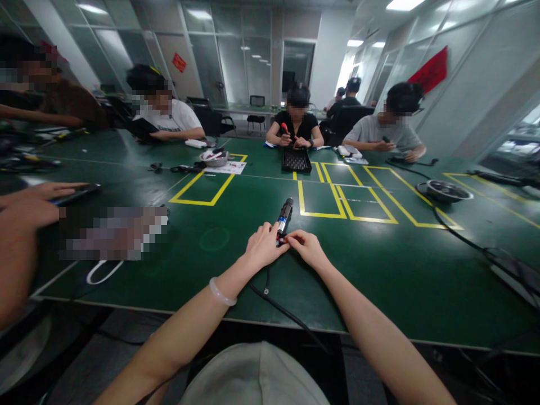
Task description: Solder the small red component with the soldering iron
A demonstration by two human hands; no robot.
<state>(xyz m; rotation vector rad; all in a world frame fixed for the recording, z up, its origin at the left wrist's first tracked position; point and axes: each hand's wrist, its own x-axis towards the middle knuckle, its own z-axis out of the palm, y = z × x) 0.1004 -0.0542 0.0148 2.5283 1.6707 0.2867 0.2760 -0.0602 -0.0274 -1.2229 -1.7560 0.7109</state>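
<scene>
On the green table lies a cylindrical handheld device (284, 216), black at its far end with a silver and blue band, pointing away from me. My left hand (264, 244) is closed around its near end, fingers over the top, and hides part of it. My right hand (307, 247) pinches at the same near end, thumb and fingertips together beside small red and dark parts (282, 240). What exactly those fingertips hold is too small to tell. A black cable (291, 318) runs from below my left hand over the table's front edge.
Yellow tape rectangles (323, 214) mark the green tabletop (219, 270). Across the table a person works over a black tray (296, 160). A bowl (215, 158) stands back left, a round metal dish (449, 191) at right by a cable. A neighbour's hands (42, 197) are at left.
</scene>
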